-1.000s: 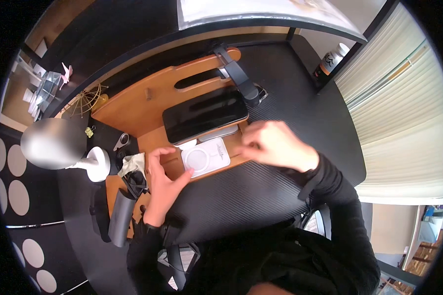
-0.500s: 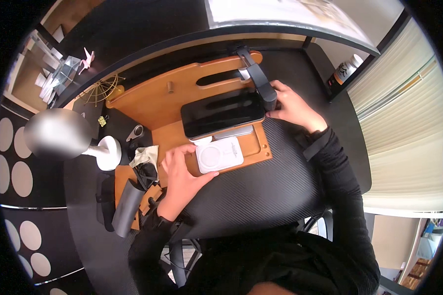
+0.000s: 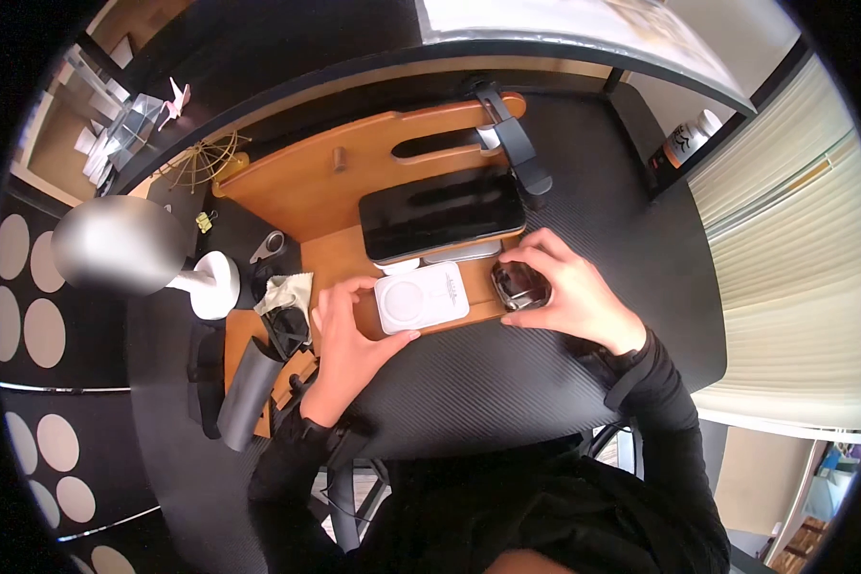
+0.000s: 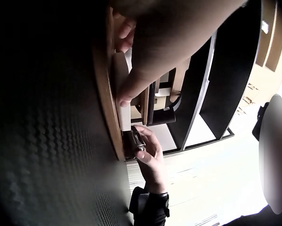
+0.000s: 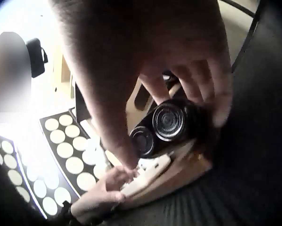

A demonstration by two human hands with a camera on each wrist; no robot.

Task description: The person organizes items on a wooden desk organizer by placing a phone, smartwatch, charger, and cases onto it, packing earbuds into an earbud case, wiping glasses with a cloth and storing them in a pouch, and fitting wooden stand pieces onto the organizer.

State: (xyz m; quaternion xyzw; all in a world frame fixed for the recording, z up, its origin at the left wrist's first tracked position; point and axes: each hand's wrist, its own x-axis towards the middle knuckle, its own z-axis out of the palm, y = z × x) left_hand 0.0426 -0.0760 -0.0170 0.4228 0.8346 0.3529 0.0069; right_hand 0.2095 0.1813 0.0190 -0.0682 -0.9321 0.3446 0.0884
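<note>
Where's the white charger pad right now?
In the head view the white charger pad lies in the wooden tray, just in front of the black phone, with the left hand holding its near-left edge.

Home office, desk (image 3: 507, 383), monitor (image 3: 584, 29), lamp (image 3: 124, 251)
</note>
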